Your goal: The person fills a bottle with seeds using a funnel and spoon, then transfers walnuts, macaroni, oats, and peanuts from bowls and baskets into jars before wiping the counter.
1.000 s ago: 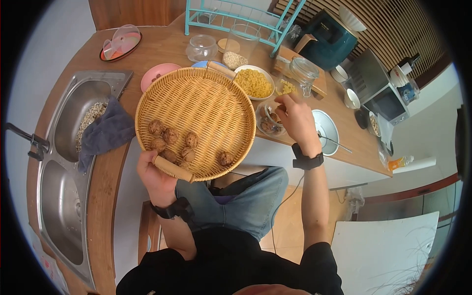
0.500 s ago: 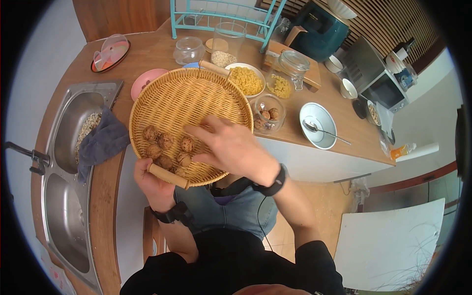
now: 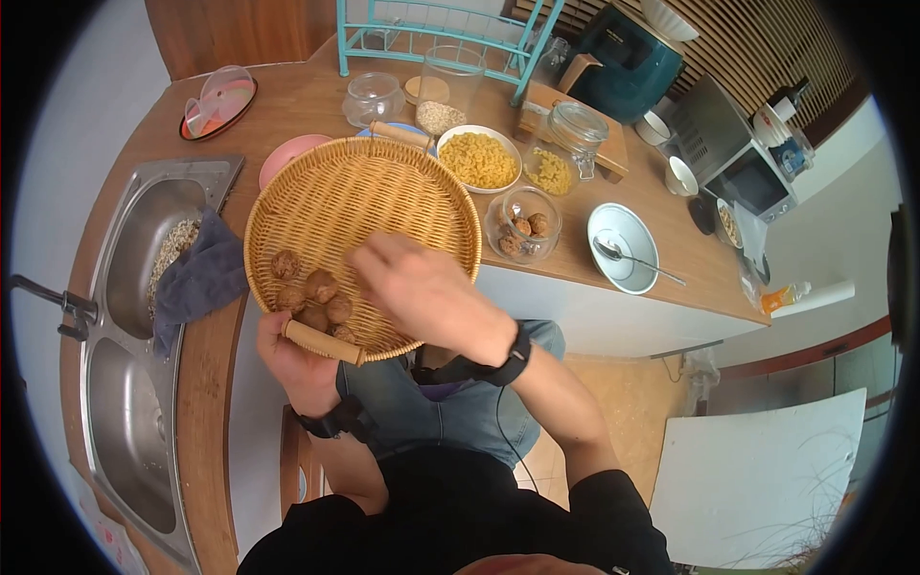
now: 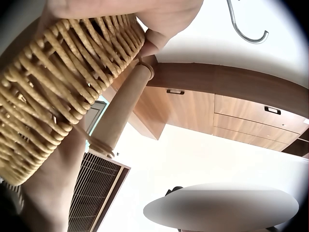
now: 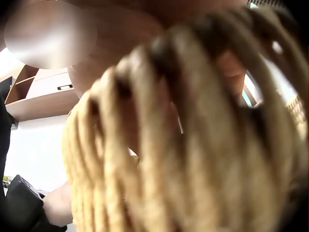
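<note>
My left hand grips the near rim of a round wicker basket beside its wooden handle. In the left wrist view, the woven side passes close under that hand. Several walnuts lie together in the basket's near left part. My right hand is over the basket beside them, fingers bent downward; its fingertips are hidden, and I cannot tell whether they hold a walnut. The basket's weave fills much of the right wrist view. To the right, a glass jar on the counter contains several walnuts.
Behind the basket stand a bowl of yellow pasta, a clip-top jar and a tall glass container. A pale bowl with a spoon is near the counter edge. A double sink with a dark cloth lies left.
My right hand came from above the walnut jar leftward into the basket, and its fingers have since bent. The basket shifted slightly left; one walnut by the fingers has gone out of sight.
</note>
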Demonstrator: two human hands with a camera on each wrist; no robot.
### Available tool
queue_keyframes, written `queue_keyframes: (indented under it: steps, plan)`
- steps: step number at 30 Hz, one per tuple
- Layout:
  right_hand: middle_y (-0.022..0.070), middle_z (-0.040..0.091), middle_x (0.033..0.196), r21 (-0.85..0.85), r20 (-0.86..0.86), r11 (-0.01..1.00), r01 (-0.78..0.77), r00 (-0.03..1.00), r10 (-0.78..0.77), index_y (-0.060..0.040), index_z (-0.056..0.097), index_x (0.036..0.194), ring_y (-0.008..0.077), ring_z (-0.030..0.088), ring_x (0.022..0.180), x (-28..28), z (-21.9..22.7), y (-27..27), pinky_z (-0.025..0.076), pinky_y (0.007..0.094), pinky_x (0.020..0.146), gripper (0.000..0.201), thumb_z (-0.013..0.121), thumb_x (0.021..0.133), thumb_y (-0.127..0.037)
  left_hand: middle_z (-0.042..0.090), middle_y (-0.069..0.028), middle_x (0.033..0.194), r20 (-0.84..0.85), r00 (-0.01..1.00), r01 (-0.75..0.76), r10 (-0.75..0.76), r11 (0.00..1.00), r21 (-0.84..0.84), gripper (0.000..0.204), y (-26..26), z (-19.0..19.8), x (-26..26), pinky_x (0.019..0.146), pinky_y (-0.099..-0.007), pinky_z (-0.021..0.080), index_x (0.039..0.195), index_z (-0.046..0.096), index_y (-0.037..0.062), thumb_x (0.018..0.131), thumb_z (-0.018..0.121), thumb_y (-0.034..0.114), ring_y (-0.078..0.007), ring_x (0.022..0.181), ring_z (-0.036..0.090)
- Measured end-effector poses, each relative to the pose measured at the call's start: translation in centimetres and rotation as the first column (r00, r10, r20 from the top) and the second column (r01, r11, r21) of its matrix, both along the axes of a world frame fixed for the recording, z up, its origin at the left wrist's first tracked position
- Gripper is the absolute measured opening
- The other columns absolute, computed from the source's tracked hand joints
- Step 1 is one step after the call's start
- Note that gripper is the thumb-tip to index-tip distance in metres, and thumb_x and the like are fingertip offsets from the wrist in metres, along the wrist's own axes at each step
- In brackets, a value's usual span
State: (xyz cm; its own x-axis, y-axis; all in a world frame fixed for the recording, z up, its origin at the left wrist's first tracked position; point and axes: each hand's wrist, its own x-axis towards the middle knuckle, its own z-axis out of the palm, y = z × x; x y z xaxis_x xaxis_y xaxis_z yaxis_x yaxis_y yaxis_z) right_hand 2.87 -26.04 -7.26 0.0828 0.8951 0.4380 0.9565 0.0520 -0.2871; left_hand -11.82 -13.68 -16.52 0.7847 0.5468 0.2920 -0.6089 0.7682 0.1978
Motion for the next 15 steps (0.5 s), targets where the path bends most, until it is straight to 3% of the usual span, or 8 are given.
queue_keyframes:
  steps: [2,6,7,10,13,15]
  plan:
    - [0.0139,0.058,0.092,0.069,-0.043,0.986,0.152,0.988,-0.149,-0.0026,0.056,0.104,0.0321,0.062,0.088,1.2,1.4,-1.0,0.053,0.0403,0.07,0.03,0.067,0.077,-0.006,0.05,-0.0186,0.137,-0.261,0.95,-0.204,0.174,0.975,-0.093,0.059,-1.0,1.0,-0.1,0.105,-0.0503,0.043,0.139,0.042,0.001,0.082,0.045,0.016,-0.0344,0.125,0.05]
    - [0.0131,0.061,0.085,0.288,-0.071,0.841,0.458,0.886,-0.458,-0.0015,0.06,0.097,0.0326,0.062,0.079,7.0,3.3,-4.7,0.05,0.0418,0.066,0.025,0.071,0.075,-0.005,0.052,-0.0184,0.135,-0.294,0.94,-0.223,0.174,0.964,-0.142,0.057,-0.4,-0.2,-0.5,0.103,-0.0505,0.044,0.137,0.044,-0.0001,0.082,0.046,0.015,-0.0348,0.123,0.052]
    - [0.0129,0.062,0.086,0.257,-0.039,0.809,0.528,0.843,-0.537,-0.0009,0.06,0.095,0.0322,0.062,0.079,8.2,3.6,-5.9,0.051,0.0411,0.068,0.025,0.072,0.073,-0.004,0.053,-0.018,0.133,-0.301,0.937,-0.231,0.177,0.96,-0.155,0.056,-0.5,0.0,-0.4,0.102,-0.0499,0.045,0.135,0.045,-0.0009,0.081,0.047,0.014,-0.0344,0.122,0.052]
    - [0.0111,0.064,0.089,-0.009,-0.008,0.848,0.531,0.848,-0.531,-0.0058,0.066,0.098,0.0307,0.063,0.083,11.2,2.8,-8.5,0.052,0.0403,0.074,0.028,0.073,0.071,-0.003,0.055,-0.0173,0.132,-0.305,0.935,-0.237,0.179,0.958,-0.163,0.055,-0.7,0.3,-0.3,0.101,-0.0494,0.046,0.134,0.046,-0.0014,0.081,0.048,0.014,-0.034,0.121,0.054]
    - [0.0108,0.064,0.09,-0.097,0.108,0.847,0.523,0.851,-0.514,-0.0082,0.068,0.099,0.0308,0.063,0.085,12.4,0.7,-8.7,0.053,0.0402,0.075,0.029,0.072,0.071,-0.003,0.055,-0.0172,0.132,-0.29,0.943,-0.217,0.165,0.964,-0.155,0.055,-0.8,0.4,-0.4,0.101,-0.0495,0.046,0.134,0.046,-0.0012,0.081,0.048,0.014,-0.034,0.121,0.053]
    - [0.011,0.063,0.09,0.042,0.217,0.85,0.525,0.826,-0.521,-0.0075,0.068,0.099,0.0309,0.063,0.086,12.5,0.2,-8.5,0.053,0.0397,0.075,0.028,0.072,0.072,-0.004,0.054,-0.0174,0.132,-0.281,0.947,-0.203,0.155,0.967,-0.152,0.056,-0.8,0.5,-0.4,0.101,-0.0497,0.046,0.135,0.045,-0.0011,0.081,0.047,0.014,-0.0342,0.121,0.053]
